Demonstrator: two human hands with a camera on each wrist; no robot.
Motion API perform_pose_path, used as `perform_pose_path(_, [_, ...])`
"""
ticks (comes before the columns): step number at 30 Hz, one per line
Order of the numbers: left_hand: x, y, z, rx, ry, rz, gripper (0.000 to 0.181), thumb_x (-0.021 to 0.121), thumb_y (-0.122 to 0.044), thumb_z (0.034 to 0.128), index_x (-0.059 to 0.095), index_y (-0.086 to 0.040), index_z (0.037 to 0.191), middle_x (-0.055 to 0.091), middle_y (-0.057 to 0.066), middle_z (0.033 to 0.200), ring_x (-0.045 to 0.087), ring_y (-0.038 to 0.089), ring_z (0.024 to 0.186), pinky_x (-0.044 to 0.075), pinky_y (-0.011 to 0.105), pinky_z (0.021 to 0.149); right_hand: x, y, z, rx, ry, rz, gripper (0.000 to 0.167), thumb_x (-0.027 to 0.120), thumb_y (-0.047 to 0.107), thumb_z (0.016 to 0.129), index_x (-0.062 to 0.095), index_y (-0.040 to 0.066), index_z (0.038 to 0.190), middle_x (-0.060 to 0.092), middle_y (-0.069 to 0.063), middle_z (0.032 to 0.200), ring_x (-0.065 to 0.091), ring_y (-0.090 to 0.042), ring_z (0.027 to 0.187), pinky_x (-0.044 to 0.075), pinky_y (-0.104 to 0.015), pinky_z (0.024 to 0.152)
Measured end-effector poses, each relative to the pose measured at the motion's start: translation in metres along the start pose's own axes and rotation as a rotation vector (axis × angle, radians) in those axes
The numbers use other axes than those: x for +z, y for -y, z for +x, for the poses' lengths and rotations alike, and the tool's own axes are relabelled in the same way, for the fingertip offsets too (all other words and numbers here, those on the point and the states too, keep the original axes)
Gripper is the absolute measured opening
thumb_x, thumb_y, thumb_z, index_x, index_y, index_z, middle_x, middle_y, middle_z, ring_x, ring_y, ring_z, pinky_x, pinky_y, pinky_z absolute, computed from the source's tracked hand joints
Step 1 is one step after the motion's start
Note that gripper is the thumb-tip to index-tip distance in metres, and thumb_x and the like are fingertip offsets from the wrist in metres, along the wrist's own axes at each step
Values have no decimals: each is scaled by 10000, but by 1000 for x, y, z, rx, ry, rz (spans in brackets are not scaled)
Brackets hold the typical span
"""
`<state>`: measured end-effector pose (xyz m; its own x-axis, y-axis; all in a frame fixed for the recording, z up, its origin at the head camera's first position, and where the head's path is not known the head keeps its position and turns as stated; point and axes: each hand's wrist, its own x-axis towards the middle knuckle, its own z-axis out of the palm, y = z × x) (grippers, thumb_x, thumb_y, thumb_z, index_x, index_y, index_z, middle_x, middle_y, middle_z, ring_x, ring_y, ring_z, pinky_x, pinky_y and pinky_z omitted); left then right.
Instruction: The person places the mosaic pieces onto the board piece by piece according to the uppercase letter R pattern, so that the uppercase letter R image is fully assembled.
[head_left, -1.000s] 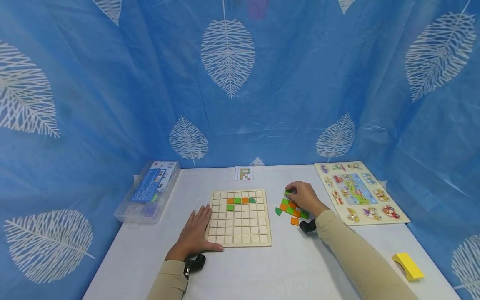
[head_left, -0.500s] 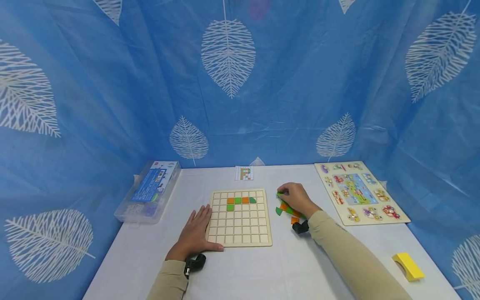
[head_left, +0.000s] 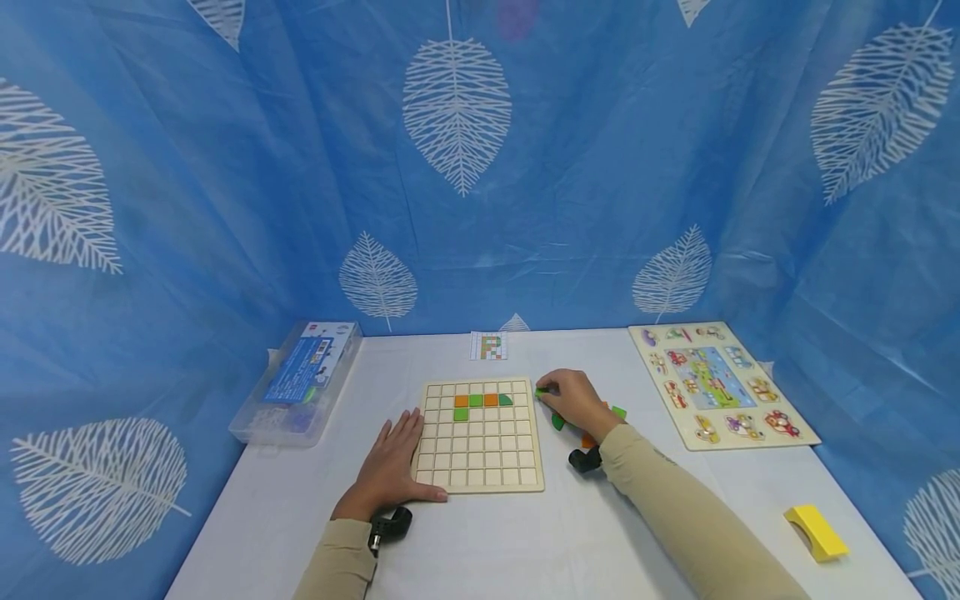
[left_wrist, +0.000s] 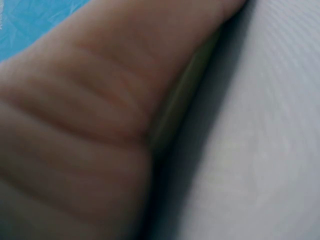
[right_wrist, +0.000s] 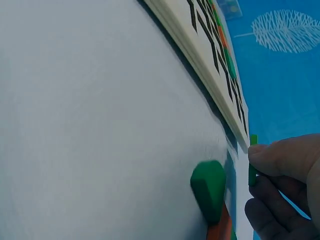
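Note:
A wooden grid board lies on the table, with orange and light green squares and a dark green rounded piece in its upper rows. The left hand rests along the board's left edge, fingers straight and thumb at the lower left corner. Just off the board's upper right edge, the right hand pinches a light green square between thumb and fingers. Under and beside that hand lie loose tiles, partly hidden, among them a dark green piece and an orange one.
A small pattern card lies behind the board. At the left stands a clear plastic box with a blue label. A wooden picture puzzle lies at the right, and a yellow arch block sits near the right front.
The right hand has moved left from the loose tiles to the board's right edge, carrying the light green square. The left hand and the tiles on the board have stayed put.

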<state>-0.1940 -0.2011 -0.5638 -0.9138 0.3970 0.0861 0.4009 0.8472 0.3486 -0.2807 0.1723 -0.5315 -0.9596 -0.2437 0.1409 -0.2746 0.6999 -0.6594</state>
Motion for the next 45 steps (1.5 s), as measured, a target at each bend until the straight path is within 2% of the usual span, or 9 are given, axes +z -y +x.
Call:
perform_pose_path(7, [2, 1, 1, 12, -20, 9, 1490, 787, -890, 592, 293, 58, 1630, 274, 204, 1691, 213, 367, 1565, 146, 562, 1256, 8, 6, 1, -21, 9, 2, 186, 797, 43, 949, 800, 58, 1135, 732, -67, 1138, 683, -262, 1072, 570, -447, 928])
perform_pose_path(21, [-1, -2, 1, -14, 10, 3, 1482, 804, -865, 597, 273, 45, 1640, 248, 182, 1703, 170, 342, 1578, 89, 532, 1269, 17, 15, -1, -88, 10, 36, 197, 797, 6, 935, 802, 75, 1119, 732, -59, 1144, 687, -257, 1080, 574, -436, 933])
perform_pose_path(29, [0, 0, 1, -13, 6, 5, 1486, 801, -871, 593, 277, 45, 1639, 256, 184, 1701, 179, 344, 1576, 100, 540, 1267, 22, 21, -3, -119, 27, 49, 201, 796, -22, 926, 798, 77, 1101, 730, -38, 1134, 688, -244, 1094, 568, -419, 955])
perform_pose_path(38, [0, -1, 1, -2, 4, 0, 1478, 800, -869, 601, 278, 45, 1639, 260, 182, 1700, 175, 342, 1577, 102, 545, 1266, 28, 28, -5, -169, 59, 50, 196, 799, -26, 919, 796, 66, 1092, 727, -23, 1084, 652, -150, 907, 573, -370, 802])
perform_pose_path(45, [-1, 0, 1, 0, 1, -2, 1480, 800, -870, 600, 278, 46, 1639, 256, 185, 1700, 183, 347, 1574, 117, 552, 1263, 34, 34, -5, -187, 61, 33, 174, 811, -33, 906, 807, 87, 1031, 734, -16, 1078, 687, -181, 1019, 592, -370, 875])
